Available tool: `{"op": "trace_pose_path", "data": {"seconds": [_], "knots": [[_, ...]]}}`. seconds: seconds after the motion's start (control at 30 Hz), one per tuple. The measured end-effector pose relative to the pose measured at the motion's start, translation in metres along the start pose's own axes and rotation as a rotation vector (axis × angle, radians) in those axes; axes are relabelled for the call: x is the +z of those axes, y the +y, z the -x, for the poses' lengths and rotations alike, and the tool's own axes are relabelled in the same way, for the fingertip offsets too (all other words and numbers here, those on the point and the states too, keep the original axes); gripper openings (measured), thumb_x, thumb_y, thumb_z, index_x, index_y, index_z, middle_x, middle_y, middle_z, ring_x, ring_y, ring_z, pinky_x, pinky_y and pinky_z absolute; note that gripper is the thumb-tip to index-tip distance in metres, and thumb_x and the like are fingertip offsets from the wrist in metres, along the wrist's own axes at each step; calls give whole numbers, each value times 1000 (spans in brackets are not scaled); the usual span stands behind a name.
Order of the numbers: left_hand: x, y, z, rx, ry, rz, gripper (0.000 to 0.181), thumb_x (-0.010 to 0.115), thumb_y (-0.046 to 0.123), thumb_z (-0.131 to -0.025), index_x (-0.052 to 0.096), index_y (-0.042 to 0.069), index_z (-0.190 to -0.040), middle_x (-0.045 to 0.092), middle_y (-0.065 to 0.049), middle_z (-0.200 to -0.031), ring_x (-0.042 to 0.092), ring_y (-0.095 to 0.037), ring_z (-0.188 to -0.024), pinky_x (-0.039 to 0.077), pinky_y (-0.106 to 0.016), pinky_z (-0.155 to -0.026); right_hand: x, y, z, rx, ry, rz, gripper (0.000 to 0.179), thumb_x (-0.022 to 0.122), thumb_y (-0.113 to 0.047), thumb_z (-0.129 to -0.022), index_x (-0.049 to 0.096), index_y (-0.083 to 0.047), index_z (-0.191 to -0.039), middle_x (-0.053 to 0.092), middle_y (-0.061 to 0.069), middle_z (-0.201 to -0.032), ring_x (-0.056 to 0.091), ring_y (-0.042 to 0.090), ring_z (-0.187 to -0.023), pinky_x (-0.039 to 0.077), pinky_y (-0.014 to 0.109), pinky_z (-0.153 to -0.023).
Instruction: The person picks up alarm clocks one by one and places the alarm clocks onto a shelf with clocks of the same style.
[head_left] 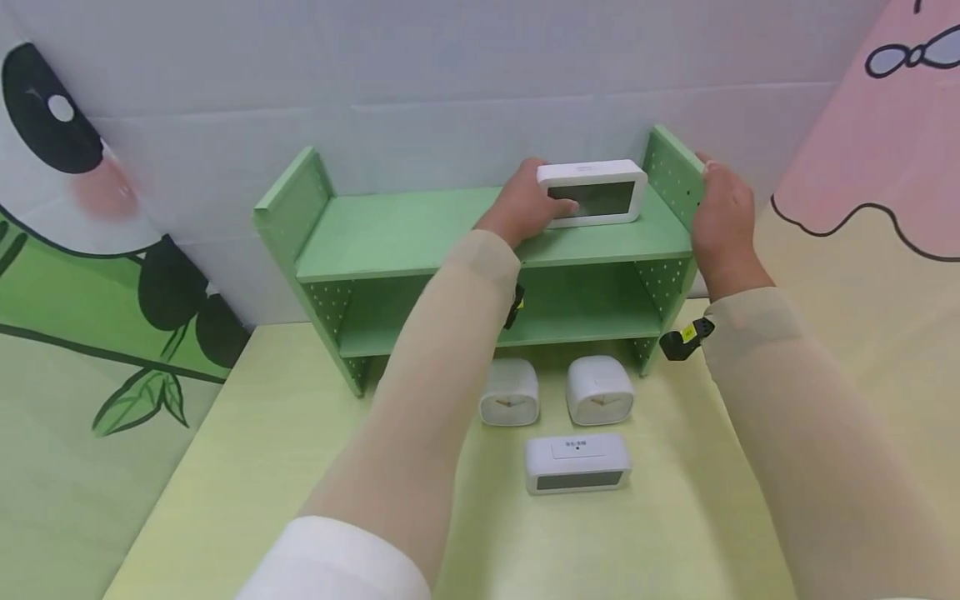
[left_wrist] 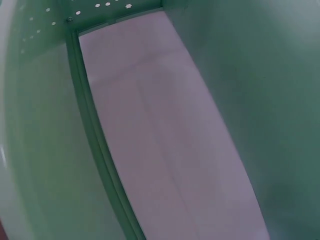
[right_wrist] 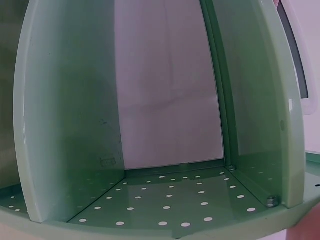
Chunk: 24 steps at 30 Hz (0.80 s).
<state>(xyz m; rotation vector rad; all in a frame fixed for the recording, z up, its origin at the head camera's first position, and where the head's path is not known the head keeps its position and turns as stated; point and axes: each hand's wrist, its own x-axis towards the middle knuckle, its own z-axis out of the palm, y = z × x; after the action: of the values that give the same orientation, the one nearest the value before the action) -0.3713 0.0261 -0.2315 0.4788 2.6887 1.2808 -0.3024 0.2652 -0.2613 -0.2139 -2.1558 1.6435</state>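
A person's left hand (head_left: 522, 204) grips a white digital clock (head_left: 600, 198), thumb across its dark display, at the right end of a green shelf unit's (head_left: 405, 233) top board. The right hand (head_left: 723, 208) touches the right side panel (head_left: 672, 171), its fingers too hidden to tell how far they curl. Below, two white analog clocks (head_left: 510, 392) stand behind a second digital clock (head_left: 577, 462) on the yellow table (head_left: 675, 500).

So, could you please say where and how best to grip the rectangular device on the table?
Probably grip the rectangular device by its right end, from the right, pinching front and back: it's wider than deep, and that end is free.
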Motion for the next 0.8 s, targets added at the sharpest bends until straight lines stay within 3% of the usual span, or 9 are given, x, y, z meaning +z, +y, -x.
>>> {"op": "trace_pose_path", "data": {"seconds": [0.3, 0.47, 0.67, 0.8], "knots": [[1, -4, -5, -17, 39, 31, 82, 76, 28, -95, 24, 17, -157, 46, 1, -150, 47, -13, -125, 39, -25, -105, 1, -2, -1, -19, 3, -8, 56, 20, -44, -111, 48, -25, -155, 58, 0, -120, 59, 11, -100, 50, 29, -85], [-1, -7, -5, -21, 55, 23, 83, 75, 28, -96, 23, 18, -159, 45, 2, -152, 47, -13, -127, 38, -26, -106, 3, -2, 0, -27, -14, 1, 56, 18, -42, -111, 47, -25, -156, 58, 1, -124, 59, 11, -102, 51, 30, -86], [-2, -8, -2, -28, 58, 8, 92, 74, 28, -97, 14, 23, -166, 34, 6, -162, 39, -11, -140, 33, -27, -114, 6, -2, -1, -36, 0, 22, 56, 18, -43, -110, 48, -26, -155, 57, 0, -122, 56, 11, -101, 48, 30, -86], [-5, -9, 3, -57, 51, 48, 98, 76, 30, -95, 9, 26, -166, 28, 9, -165, 35, -11, -144, 31, -28, -116, 9, 0, -1, -39, -10, 28, 57, 17, -43, -110, 48, -26, -155, 56, -1, -119, 56, 11, -100, 48, 31, -85]]}}
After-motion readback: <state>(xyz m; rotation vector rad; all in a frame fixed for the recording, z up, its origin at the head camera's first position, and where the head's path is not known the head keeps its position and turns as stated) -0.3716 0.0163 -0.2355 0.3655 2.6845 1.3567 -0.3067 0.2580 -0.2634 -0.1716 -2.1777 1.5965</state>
